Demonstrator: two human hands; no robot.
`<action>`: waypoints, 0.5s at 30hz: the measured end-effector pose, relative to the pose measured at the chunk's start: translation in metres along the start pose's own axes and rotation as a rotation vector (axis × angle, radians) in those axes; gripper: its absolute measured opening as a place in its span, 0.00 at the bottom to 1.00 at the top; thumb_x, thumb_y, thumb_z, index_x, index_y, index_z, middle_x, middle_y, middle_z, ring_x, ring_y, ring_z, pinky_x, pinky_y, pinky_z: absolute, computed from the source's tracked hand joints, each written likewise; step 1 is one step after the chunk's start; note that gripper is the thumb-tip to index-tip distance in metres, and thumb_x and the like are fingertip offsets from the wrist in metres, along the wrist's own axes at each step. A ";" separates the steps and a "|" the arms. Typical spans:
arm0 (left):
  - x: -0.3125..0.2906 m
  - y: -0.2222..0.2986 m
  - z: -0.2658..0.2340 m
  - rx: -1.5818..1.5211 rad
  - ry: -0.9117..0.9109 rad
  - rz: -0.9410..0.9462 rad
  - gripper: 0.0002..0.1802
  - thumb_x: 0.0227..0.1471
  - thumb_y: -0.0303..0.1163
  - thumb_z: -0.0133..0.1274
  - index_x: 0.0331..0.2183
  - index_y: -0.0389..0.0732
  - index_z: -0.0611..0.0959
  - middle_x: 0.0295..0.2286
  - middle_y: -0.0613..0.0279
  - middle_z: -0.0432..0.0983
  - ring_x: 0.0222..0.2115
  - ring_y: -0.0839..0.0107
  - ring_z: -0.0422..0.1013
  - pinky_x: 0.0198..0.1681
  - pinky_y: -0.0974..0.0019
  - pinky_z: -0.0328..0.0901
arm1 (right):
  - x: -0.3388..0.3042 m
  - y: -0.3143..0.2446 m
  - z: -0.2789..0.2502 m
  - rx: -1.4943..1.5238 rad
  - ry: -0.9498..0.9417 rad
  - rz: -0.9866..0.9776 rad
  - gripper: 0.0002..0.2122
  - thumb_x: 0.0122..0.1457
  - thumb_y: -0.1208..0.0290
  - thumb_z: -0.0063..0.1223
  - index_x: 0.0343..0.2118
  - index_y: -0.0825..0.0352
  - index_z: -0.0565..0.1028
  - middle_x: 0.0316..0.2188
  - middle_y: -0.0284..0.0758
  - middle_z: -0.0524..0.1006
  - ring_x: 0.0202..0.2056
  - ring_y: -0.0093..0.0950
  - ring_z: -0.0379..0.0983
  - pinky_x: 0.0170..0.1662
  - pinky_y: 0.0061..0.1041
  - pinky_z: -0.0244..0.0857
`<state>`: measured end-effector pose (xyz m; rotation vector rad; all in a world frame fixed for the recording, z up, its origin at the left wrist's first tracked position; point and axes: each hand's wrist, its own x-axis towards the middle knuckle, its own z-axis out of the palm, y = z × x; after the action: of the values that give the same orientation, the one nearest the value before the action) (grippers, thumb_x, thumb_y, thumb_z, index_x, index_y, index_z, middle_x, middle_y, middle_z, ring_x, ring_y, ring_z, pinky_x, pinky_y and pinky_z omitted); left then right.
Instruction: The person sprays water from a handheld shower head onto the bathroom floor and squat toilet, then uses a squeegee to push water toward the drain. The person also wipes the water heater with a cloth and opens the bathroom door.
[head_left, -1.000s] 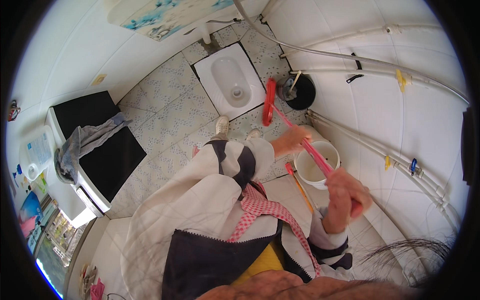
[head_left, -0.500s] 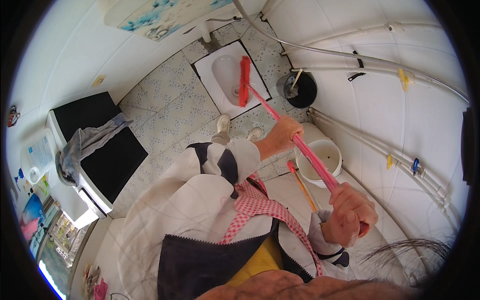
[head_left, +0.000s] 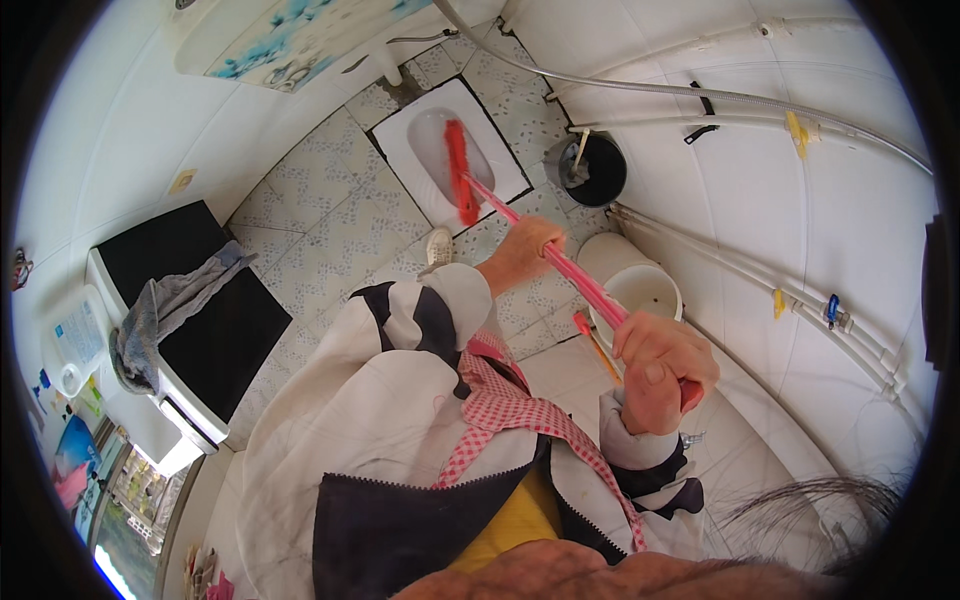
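Observation:
A broom (head_left: 585, 283) with a pink handle and a long red bristle head slants across the middle of the view. My left hand (head_left: 522, 252) is closed round the handle's middle. Nearer to me, my right hand (head_left: 665, 368) grips the upper end, its thumb lying over the fingers. The slightly blurred bristle head is over the white squat toilet (head_left: 410, 165) set in the tiled floor; whether it touches the pan I cannot tell.
A dark bucket (head_left: 609, 172) with a stick-handled tool stands right of the toilet, and a white bucket (head_left: 655, 285) sits nearer, beside an orange-handled tool (head_left: 598, 350). Pipes (head_left: 750, 265) run along the right wall. At left, a grey cloth (head_left: 165, 310) drapes over a black-topped appliance (head_left: 240, 345).
Both hands have shifted left and the broom with them. The bristle head has swung left and a little nearer over the toilet pan. The view has shifted slightly.

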<state>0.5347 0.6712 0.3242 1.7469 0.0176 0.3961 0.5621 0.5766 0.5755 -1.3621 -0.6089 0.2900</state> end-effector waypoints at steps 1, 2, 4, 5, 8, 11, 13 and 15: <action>0.001 0.004 -0.003 0.036 0.024 0.002 0.14 0.32 0.27 0.55 0.13 0.42 0.64 0.13 0.60 0.59 0.17 0.58 0.61 0.21 0.59 0.53 | 0.000 -0.001 -0.003 0.045 0.014 0.025 0.12 0.46 0.83 0.47 0.12 0.68 0.58 0.08 0.34 0.62 0.10 0.26 0.57 0.17 0.27 0.59; 0.000 0.011 -0.005 0.066 0.053 0.006 0.14 0.31 0.27 0.55 0.13 0.42 0.64 0.13 0.60 0.59 0.17 0.58 0.61 0.22 0.59 0.53 | -0.001 -0.005 -0.006 0.013 -0.009 0.010 0.13 0.46 0.83 0.47 0.11 0.68 0.58 0.08 0.33 0.62 0.10 0.26 0.56 0.17 0.27 0.59; -0.007 0.027 -0.001 0.063 0.088 0.004 0.14 0.31 0.26 0.55 0.14 0.43 0.64 0.13 0.62 0.59 0.18 0.59 0.61 0.23 0.59 0.54 | -0.007 -0.025 -0.008 0.012 -0.021 0.024 0.14 0.46 0.82 0.47 0.10 0.67 0.57 0.07 0.33 0.61 0.09 0.26 0.55 0.16 0.27 0.58; -0.008 0.036 0.007 0.031 0.096 0.004 0.13 0.32 0.26 0.55 0.14 0.43 0.64 0.13 0.62 0.59 0.18 0.59 0.61 0.23 0.59 0.54 | -0.008 -0.035 -0.009 -0.019 -0.028 0.033 0.14 0.45 0.82 0.48 0.10 0.67 0.57 0.07 0.33 0.61 0.09 0.26 0.55 0.16 0.27 0.58; -0.017 0.055 0.040 -0.080 0.010 -0.035 0.11 0.31 0.26 0.56 0.16 0.44 0.68 0.15 0.63 0.64 0.22 0.57 0.64 0.26 0.58 0.55 | -0.010 -0.061 -0.013 -0.065 -0.054 0.060 0.14 0.44 0.81 0.49 0.10 0.67 0.57 0.07 0.33 0.61 0.09 0.26 0.56 0.16 0.27 0.57; -0.024 0.058 0.078 -0.211 -0.114 -0.057 0.10 0.32 0.26 0.56 0.17 0.43 0.69 0.16 0.61 0.66 0.23 0.55 0.65 0.27 0.57 0.56 | -0.016 -0.059 -0.004 -0.263 0.105 0.053 0.13 0.44 0.81 0.49 0.10 0.68 0.58 0.08 0.34 0.62 0.10 0.27 0.58 0.16 0.26 0.57; -0.030 0.050 0.091 -0.285 -0.160 -0.086 0.11 0.34 0.26 0.55 0.16 0.42 0.68 0.15 0.59 0.64 0.21 0.55 0.63 0.24 0.57 0.56 | -0.013 -0.044 -0.003 -0.373 0.062 0.059 0.11 0.43 0.81 0.48 0.11 0.69 0.59 0.09 0.35 0.64 0.11 0.28 0.59 0.16 0.26 0.57; -0.033 0.041 0.097 -0.325 -0.215 -0.174 0.14 0.39 0.27 0.53 0.14 0.42 0.64 0.14 0.58 0.60 0.18 0.56 0.61 0.22 0.57 0.53 | -0.007 -0.029 -0.005 -0.404 -0.005 0.105 0.10 0.42 0.82 0.48 0.12 0.69 0.60 0.10 0.35 0.65 0.12 0.29 0.61 0.17 0.25 0.57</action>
<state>0.5219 0.5633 0.3397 1.4452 -0.0468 0.0757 0.5554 0.5629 0.6013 -1.7858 -0.6224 0.2633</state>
